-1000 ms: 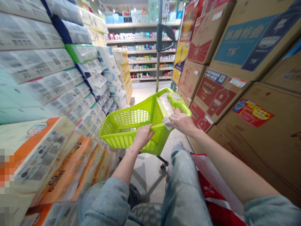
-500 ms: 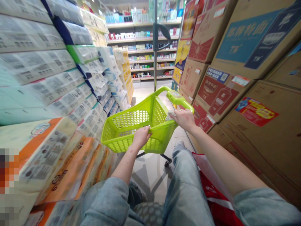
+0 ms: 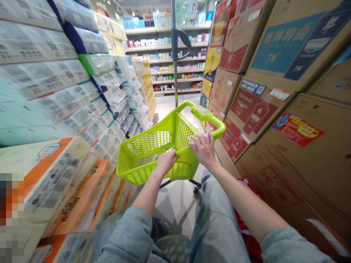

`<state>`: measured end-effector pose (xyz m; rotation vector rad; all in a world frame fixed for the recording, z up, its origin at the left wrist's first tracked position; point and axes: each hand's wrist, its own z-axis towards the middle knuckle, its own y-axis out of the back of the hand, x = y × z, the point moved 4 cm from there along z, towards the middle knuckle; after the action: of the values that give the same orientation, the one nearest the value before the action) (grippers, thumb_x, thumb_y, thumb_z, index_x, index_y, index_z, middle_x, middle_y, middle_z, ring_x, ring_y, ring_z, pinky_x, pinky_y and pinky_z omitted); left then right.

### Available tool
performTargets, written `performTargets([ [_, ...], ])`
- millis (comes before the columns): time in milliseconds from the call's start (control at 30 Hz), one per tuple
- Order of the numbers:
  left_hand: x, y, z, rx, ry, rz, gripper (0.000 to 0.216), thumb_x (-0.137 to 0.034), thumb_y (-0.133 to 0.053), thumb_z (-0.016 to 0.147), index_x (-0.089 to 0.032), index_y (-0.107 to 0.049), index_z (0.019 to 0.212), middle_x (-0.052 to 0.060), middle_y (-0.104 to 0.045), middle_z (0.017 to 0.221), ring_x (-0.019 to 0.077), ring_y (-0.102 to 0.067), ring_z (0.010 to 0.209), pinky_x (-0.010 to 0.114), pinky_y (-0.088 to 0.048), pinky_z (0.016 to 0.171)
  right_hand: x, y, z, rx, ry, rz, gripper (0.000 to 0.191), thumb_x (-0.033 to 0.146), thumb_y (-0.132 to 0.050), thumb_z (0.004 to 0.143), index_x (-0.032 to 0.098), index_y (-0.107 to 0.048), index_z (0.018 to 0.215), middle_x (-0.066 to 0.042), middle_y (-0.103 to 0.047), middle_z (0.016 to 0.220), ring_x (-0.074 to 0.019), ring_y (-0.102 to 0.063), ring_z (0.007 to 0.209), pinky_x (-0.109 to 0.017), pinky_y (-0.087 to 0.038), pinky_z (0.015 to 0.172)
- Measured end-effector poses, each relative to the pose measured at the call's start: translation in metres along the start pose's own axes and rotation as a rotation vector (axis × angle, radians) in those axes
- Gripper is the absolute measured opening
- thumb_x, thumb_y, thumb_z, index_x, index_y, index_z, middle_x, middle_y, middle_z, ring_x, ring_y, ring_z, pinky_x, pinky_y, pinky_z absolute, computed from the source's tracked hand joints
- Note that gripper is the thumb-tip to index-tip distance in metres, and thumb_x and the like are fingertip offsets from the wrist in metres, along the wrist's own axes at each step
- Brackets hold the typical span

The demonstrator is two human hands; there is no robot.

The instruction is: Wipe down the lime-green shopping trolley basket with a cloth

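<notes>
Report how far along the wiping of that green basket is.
Done: cannot tell which parts are wiped. In hand: the left hand grips the green basket at its near rim; the right hand holds a white cloth on the rim below the handle. Left, likely: handle, mesh walls.

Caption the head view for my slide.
Left hand grips the green basket, right hand holds a white cloth to its rim, in an aisle of tissue packs and cartons.
</notes>
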<state>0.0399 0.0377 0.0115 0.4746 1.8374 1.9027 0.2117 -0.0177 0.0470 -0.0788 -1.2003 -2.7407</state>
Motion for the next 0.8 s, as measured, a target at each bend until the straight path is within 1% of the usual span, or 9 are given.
performTargets([
  [67,-0.001,0.000,0.000,0.003,0.016,0.004,0.029,-0.047,-0.040,0.092,-0.023,-0.055,0.097,0.005,-0.069,0.092,0.0213,-0.065,0.087,0.027,-0.042,0.068,0.015,-0.012,-0.011,0.001,-0.004,0.015,0.033,0.034,-0.044,0.092,0.029,-0.056,0.122,-0.007,-0.056,0.123,-0.0278,-0.040,0.123,-0.056,-0.014,0.112],
  [167,0.000,-0.001,0.001,0.015,0.035,0.011,0.033,-0.050,-0.040,0.091,-0.023,-0.056,0.096,0.006,-0.069,0.090,0.0217,-0.065,0.085,0.027,-0.041,0.067,0.029,-0.024,-0.023,0.038,0.052,0.016,0.032,0.029,-0.045,0.092,0.032,-0.057,0.122,-0.007,-0.055,0.124,-0.0265,-0.039,0.126,-0.054,-0.018,0.114],
  [300,0.001,-0.002,0.002,0.009,0.023,0.017,0.034,-0.052,-0.039,0.090,-0.023,-0.057,0.096,0.006,-0.069,0.089,0.0220,-0.065,0.085,0.027,-0.041,0.066,0.029,-0.019,-0.026,0.058,0.194,0.016,0.037,0.022,-0.044,0.092,0.029,-0.055,0.127,-0.007,-0.057,0.126,-0.0250,-0.041,0.126,-0.051,-0.023,0.114],
  [367,0.002,-0.002,0.002,0.004,0.021,0.011,0.034,-0.051,-0.039,0.091,-0.023,-0.057,0.096,0.006,-0.069,0.090,0.0219,-0.065,0.085,0.027,-0.041,0.066,0.019,-0.012,-0.025,0.073,0.249,0.018,0.040,0.020,-0.043,0.092,0.029,-0.053,0.129,-0.007,-0.057,0.126,-0.0243,-0.042,0.126,-0.052,-0.024,0.113],
  [433,0.002,-0.002,0.002,0.012,0.029,0.004,0.033,-0.051,-0.039,0.091,-0.023,-0.057,0.096,0.006,-0.069,0.091,0.0213,-0.065,0.086,0.027,-0.041,0.067,0.002,-0.002,-0.023,0.067,0.251,0.004,0.041,0.019,-0.043,0.092,0.031,-0.052,0.130,-0.006,-0.057,0.127,-0.0240,-0.043,0.126,-0.053,-0.024,0.113],
  [567,0.000,-0.001,0.002,0.027,0.047,-0.006,0.034,-0.052,-0.038,0.091,-0.024,-0.057,0.096,0.005,-0.069,0.093,0.0201,-0.064,0.086,0.026,-0.040,0.067,-0.040,0.019,-0.015,-0.024,0.137,-0.040,0.039,0.022,-0.045,0.091,0.029,-0.054,0.129,-0.008,-0.059,0.123,-0.0253,-0.047,0.120,-0.053,-0.027,0.111],
  [667,-0.001,-0.001,0.003,0.019,0.053,-0.013,0.034,-0.052,-0.039,0.090,-0.024,-0.057,0.095,0.005,-0.069,0.091,0.0202,-0.064,0.085,0.026,-0.040,0.066,-0.068,0.034,-0.009,-0.123,0.003,-0.060,0.038,0.026,-0.046,0.090,0.027,-0.056,0.127,-0.011,-0.057,0.122,-0.0287,-0.046,0.117,-0.050,-0.038,0.101],
  [733,-0.002,-0.001,0.003,0.012,0.047,-0.013,0.033,-0.051,-0.039,0.091,-0.024,-0.057,0.095,0.005,-0.069,0.092,0.0206,-0.064,0.085,0.027,-0.040,0.066,-0.078,0.038,-0.008,-0.174,-0.078,-0.065,0.038,0.028,-0.046,0.090,0.026,-0.058,0.126,-0.013,-0.055,0.122,-0.0304,-0.044,0.114,-0.048,-0.043,0.094],
  [800,-0.003,-0.001,0.003,0.008,0.035,-0.009,0.033,-0.050,-0.038,0.091,-0.024,-0.057,0.096,0.005,-0.069,0.093,0.0210,-0.064,0.086,0.027,-0.041,0.067,-0.080,0.035,-0.008,-0.216,-0.122,-0.055,0.037,0.029,-0.045,0.090,0.025,-0.059,0.125,-0.014,-0.054,0.118,-0.0307,-0.044,0.112,-0.047,-0.045,0.092],
])
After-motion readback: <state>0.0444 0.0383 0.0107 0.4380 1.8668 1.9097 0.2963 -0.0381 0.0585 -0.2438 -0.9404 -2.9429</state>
